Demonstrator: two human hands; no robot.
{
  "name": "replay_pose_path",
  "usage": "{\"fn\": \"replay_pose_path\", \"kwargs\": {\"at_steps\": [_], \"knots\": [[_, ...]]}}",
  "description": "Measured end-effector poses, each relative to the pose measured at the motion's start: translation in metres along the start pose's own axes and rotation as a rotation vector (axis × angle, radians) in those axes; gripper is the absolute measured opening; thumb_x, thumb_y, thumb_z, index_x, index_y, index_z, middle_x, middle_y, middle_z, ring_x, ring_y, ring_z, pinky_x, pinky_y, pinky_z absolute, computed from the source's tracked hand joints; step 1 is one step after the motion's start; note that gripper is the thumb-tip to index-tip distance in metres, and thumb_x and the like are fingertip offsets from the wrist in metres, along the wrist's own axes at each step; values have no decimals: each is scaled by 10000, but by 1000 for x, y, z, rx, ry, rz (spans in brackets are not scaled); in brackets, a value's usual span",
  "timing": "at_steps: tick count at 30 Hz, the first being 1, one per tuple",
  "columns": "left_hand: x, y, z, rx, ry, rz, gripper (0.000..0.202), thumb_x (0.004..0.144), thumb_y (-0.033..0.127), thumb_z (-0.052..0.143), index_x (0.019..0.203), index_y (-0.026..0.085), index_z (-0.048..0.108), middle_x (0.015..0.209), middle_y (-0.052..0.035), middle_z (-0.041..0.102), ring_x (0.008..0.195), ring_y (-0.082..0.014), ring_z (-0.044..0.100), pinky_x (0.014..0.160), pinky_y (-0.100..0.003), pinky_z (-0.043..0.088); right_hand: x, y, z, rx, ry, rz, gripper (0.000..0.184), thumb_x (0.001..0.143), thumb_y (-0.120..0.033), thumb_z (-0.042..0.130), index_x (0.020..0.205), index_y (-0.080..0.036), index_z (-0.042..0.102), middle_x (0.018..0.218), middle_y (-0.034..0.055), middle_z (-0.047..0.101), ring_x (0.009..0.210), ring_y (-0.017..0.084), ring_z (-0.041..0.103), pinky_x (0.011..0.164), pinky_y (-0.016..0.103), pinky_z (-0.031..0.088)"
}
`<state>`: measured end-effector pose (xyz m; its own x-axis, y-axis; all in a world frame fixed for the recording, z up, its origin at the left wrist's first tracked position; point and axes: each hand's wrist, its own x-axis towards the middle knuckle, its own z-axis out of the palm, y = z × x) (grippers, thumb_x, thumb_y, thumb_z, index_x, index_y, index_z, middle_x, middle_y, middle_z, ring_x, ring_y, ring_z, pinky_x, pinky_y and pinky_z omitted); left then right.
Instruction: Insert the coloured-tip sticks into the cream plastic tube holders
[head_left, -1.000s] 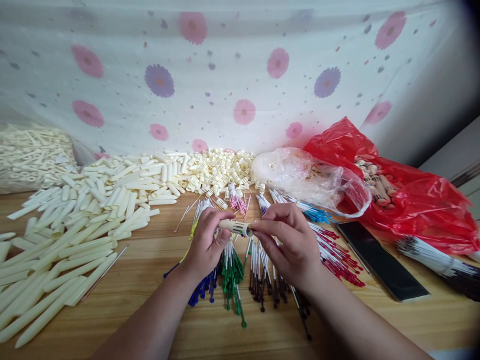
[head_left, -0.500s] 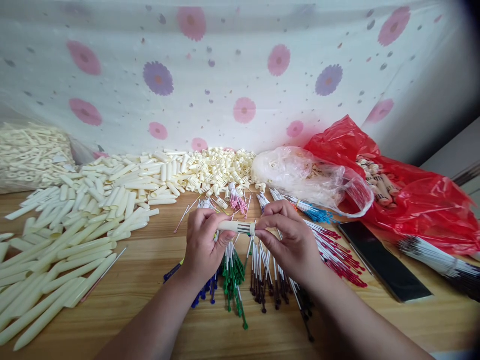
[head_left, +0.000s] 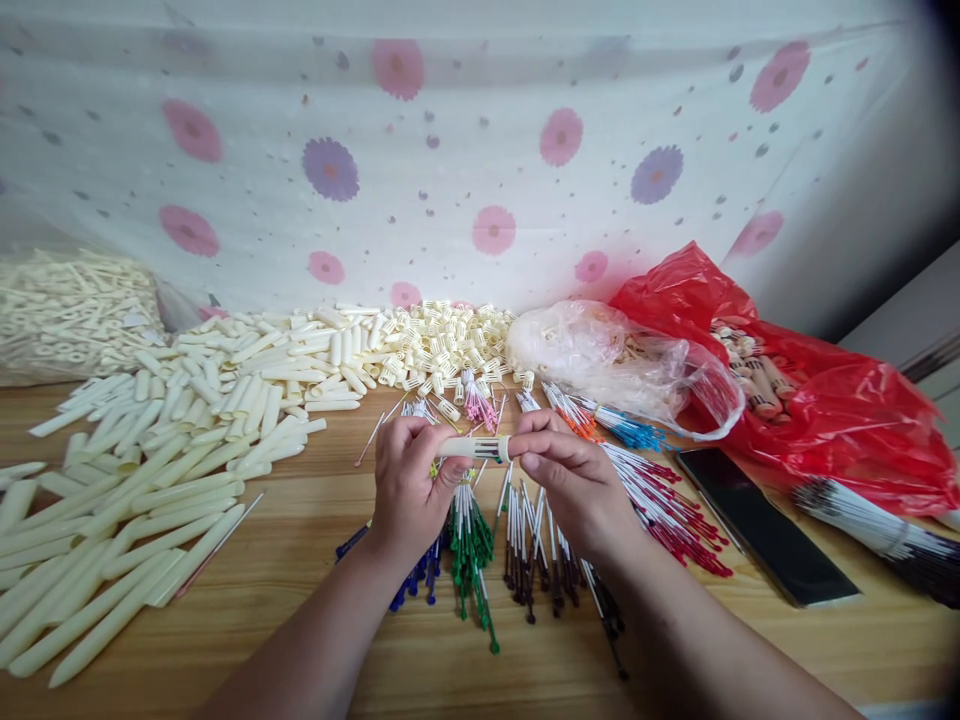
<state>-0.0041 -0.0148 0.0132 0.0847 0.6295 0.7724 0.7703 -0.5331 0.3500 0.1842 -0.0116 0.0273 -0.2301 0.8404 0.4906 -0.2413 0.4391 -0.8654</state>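
Between my two hands is a cream multicolour pen barrel, lying level, with dark slots at its right part. My left hand is closed around the barrel's left part, thumb in front. My right hand has its thumb and forefinger together at the slotted right end; whether a small piece lies between them is hidden. Below the hands lie thin pen refills with white stems: a green-tipped bunch, a blue-tipped bunch and a dark brown-tipped bunch. Red-tipped refills fan out beyond my right hand.
Long cream barrels cover the left of the wooden table. Slotted collars are heaped at the back. To the right are a clear plastic bag, a red bag, a black phone-like slab and bundled black-tipped refills.
My right fingertips have shifted slightly at the barrel's end, with the thumb drawn a little to the right. The left hand keeps its hold. The whole view has tilted slightly.
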Motion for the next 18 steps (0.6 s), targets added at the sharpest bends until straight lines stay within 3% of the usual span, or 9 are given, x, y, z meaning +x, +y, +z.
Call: {"fn": "replay_pose_path", "kwargs": {"at_steps": [4,7,10,13,18], "knots": [[-1,-4,5,-307,-118,-120,382,906,529,395,887,192,576,839,-39,520,818,-193,510,756,-323,404,4,-12,-19,-121,106,-115,198,857,-205,596,961,-318,720,998,21,577,982,164,550,890,345,435],[-3,-6,12,-578,-187,-248,447,840,635,428,852,199,521,776,-9,495,720,-163,488,686,-289,402,-3,-26,-50,-447,197,-176,158,841,-188,612,939,-270,703,910,24,615,884,161,580,797,318,463],[-4,-2,15,-724,-279,-349,376,780,562,599,837,206,491,702,32,457,619,-125,435,595,-247,370,-25,-35,-83,-830,-13,-84,105,836,-167,602,871,-212,690,821,34,639,788,163,592,734,303,467],[-4,4,14,-696,-337,-395,247,812,402,623,777,201,484,664,46,444,584,-108,403,556,-228,336,-57,-34,-100,-1057,-270,58,130,845,-139,568,847,-186,689,821,55,646,786,177,590,718,306,465],[-4,6,14,-637,-325,-376,181,841,331,586,750,195,507,658,44,451,588,-108,404,557,-229,326,-85,-29,-98,-1202,-351,133,146,871,-161,545,874,-178,689,872,74,637,829,187,578,741,309,458]]}}
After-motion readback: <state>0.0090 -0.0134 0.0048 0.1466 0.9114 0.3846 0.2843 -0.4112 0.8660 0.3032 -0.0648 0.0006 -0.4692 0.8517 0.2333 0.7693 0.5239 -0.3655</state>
